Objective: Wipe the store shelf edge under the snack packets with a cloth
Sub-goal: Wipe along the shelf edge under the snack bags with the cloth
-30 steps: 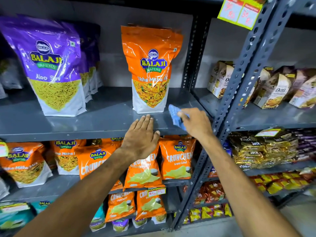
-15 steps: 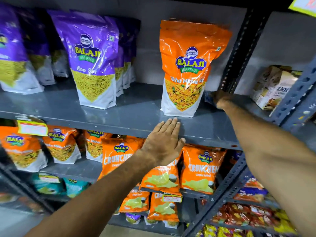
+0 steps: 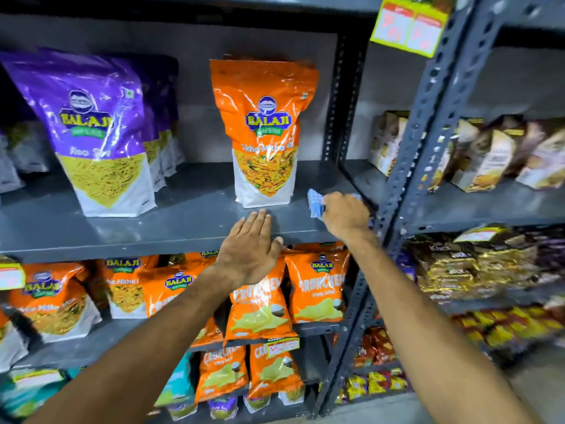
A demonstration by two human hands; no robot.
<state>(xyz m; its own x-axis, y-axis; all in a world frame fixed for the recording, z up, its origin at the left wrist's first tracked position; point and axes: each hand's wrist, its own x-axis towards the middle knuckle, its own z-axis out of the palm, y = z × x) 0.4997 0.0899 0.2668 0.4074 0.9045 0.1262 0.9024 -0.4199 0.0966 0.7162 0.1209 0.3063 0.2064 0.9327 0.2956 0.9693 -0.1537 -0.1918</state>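
Note:
A grey metal shelf carries a tall orange snack packet and purple snack packets to its left. My right hand presses a blue cloth onto the shelf, just right of the orange packet and close to the front edge. The cloth sticks out to the left of my fingers. My left hand lies flat, fingers together, over the shelf's front edge below the orange packet.
A perforated grey upright stands right beside my right hand. Beyond it a second rack holds brown and white packets. Orange packets hang and stand on the shelves below. A yellow price tag hangs above.
My right hand has drawn the cloth back from deep on the shelf toward the front edge. The view has swung back to the right. My left hand stays on the edge.

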